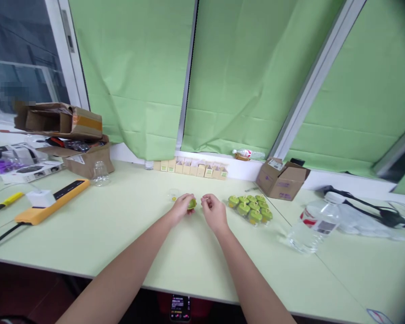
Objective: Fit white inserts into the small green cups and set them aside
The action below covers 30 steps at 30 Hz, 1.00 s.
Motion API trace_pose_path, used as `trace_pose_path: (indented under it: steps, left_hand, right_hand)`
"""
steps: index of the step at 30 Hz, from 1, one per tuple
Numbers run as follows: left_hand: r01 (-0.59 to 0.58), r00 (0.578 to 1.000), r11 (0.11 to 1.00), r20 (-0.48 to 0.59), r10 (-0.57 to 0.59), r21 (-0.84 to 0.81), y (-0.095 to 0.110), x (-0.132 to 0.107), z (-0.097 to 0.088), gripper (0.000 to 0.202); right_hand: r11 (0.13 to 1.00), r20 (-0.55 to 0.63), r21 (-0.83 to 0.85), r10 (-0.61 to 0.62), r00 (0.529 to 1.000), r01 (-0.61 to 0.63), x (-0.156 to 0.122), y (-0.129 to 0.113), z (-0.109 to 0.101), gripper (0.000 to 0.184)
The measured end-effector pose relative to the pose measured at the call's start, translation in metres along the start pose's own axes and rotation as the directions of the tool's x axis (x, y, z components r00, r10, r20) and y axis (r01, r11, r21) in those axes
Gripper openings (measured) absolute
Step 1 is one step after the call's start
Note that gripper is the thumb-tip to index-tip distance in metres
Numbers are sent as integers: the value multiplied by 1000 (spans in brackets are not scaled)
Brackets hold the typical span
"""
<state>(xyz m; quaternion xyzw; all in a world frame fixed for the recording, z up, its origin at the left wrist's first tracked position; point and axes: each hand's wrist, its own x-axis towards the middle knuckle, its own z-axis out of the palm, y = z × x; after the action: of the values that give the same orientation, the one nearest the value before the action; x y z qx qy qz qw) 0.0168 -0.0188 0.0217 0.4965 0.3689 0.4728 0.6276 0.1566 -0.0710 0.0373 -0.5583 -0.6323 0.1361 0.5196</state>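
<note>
My left hand (180, 209) is closed around a small round green piece (192, 204), held just above the table (175, 252). Close by on the right, my right hand (214, 213) has its thumb and fingertips pinched together; whatever is between them is too small to make out. Beyond my left hand lies a small clear plastic piece (173, 195) with a yellow spot. To the right of my right hand, several similar green pieces (254, 208) with yellowish tops stand grouped in what looks like clear plastic.
Small cardboard boxes (198, 169) line the back wall. A water bottle (315, 225) and an open carton (282, 181) stand right. On the left are an orange power strip (54, 202), a clear plastic cup (101, 173) and stacked cartons (84, 123). A phone (180, 308) shows below the table edge.
</note>
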Motion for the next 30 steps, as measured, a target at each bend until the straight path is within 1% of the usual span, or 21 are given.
trace_pose_path:
  steps: [2,5,7,11,14,17,19,22,24,28,30]
  left_hand:
    - [27,999,995,19,-25,-93,-3,2,1,31]
    - [73,997,973,20,-70,-220,-5,4,2,23]
    - [98,995,955,18,-97,-281,-4,3,3,22]
    - [170,985,913,89,-147,-372,1,-2,5,24]
    - [159,979,907,178,-95,-391,2,-4,5,18]
    - [82,959,928,282,25,-364,1,-8,7,16]
    - [28,945,938,314,87,-345,3,-12,10,20]
    - [-23,935,945,329,136,-327,6,-18,15,28]
    - [-50,931,946,329,161,-320,6,-20,18,31]
    - [-70,939,945,298,170,-320,2,-17,20,38]
    - [-53,956,944,257,142,-325,1,-15,21,39]
  right_hand:
    - [1000,6,-4,16,1000,-16,-1,-1,0,21]
    - [999,48,-26,29,998,-27,-2,-3,0,18]
    - [999,76,-43,26,997,-23,-2,-4,1,18]
    - [998,90,-51,35,995,-30,-2,-5,1,17]
    - [998,73,-51,33,997,-30,-2,-6,1,19]
    - [997,54,-76,-3,999,7,-3,-6,0,22]
    - [995,20,-99,8,1000,-6,-3,-6,-1,23]
    - [991,-59,-106,77,995,-83,-2,-5,-1,23]
    - [989,-97,-49,138,986,-143,-1,-3,0,25]
    - [957,-113,117,278,954,-265,2,2,3,31]
    - [946,-104,155,301,948,-283,2,3,4,30]
